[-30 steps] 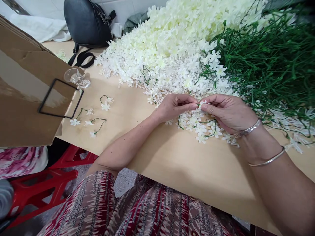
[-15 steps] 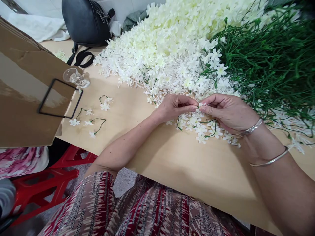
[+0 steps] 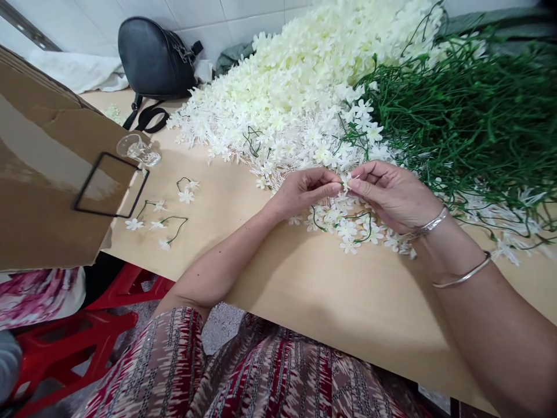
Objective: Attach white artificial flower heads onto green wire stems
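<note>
My left hand (image 3: pixel 307 188) pinches a thin green stem, only a bit of which shows at the fingertips. Close against it, my right hand (image 3: pixel 389 194) grips a small white flower (image 3: pixel 346 181) between thumb and forefinger. Under both hands lie white flowers on green stems (image 3: pixel 348 227). Behind them spreads a big heap of white and pale yellow flowers (image 3: pixel 282 93). A pile of green stems (image 3: pixel 461 116) fills the right side. Several flowered stems (image 3: pixel 186 196) lie apart on the left of the table (image 3: pixel 217 215).
At the left stand a cardboard box (image 3: pixel 47 162), a black wire frame (image 3: pixel 111 184) and a clear plastic cup (image 3: pixel 138 150) on its side. A black bag (image 3: pixel 154 58) rests by the tiled wall. Red stools (image 3: pixel 73 348) are below the table.
The camera view has shifted slightly, so more of the wall shows. Both hands remain together at the flower, with the right hand's fingers slightly changed in pose.
</note>
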Tool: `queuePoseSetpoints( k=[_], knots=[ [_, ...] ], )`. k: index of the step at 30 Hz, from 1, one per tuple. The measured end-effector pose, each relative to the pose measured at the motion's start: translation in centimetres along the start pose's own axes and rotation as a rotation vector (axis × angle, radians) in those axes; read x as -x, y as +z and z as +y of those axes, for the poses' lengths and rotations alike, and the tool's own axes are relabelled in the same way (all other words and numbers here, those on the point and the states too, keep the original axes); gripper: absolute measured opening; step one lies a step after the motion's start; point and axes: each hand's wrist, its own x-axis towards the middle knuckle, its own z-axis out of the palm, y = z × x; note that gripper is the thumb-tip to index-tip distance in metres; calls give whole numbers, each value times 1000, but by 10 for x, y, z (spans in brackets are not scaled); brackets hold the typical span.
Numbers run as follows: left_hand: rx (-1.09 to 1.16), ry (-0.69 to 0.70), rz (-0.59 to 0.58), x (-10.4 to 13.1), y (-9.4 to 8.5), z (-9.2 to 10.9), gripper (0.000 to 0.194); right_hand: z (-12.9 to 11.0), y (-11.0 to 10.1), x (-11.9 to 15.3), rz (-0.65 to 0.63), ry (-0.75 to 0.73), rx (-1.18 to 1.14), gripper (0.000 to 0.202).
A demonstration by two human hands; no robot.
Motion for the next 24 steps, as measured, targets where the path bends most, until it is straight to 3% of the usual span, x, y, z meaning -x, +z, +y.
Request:
queuePoseSetpoints(
  k=[4, 8, 12, 14, 19, 24],
  knots=[
    [21, 12, -52, 3, -7, 9, 58, -8, -5, -1, 140, -115, -26, 40],
    [-88, -21, -165, 7, -19, 16, 50, -11, -11, -2, 304, -292, 143, 28],
    [-182, -20, -249, 7, -27, 18, 49, -5, -16, -1, 286, -343, 442, 7],
    [-254, 20, -207, 8, -28, 18, 51, 1, -18, -1, 229, -384, 596, 4],
    [-500, 265, 51, 5, -26, 4, 59, 21, -19, -5, 172, -487, 967, 12],
    [-615, 412, 106, 2, -22, -18, 28, 21, -16, -4, 250, -547, 909, 7]
  ],
)
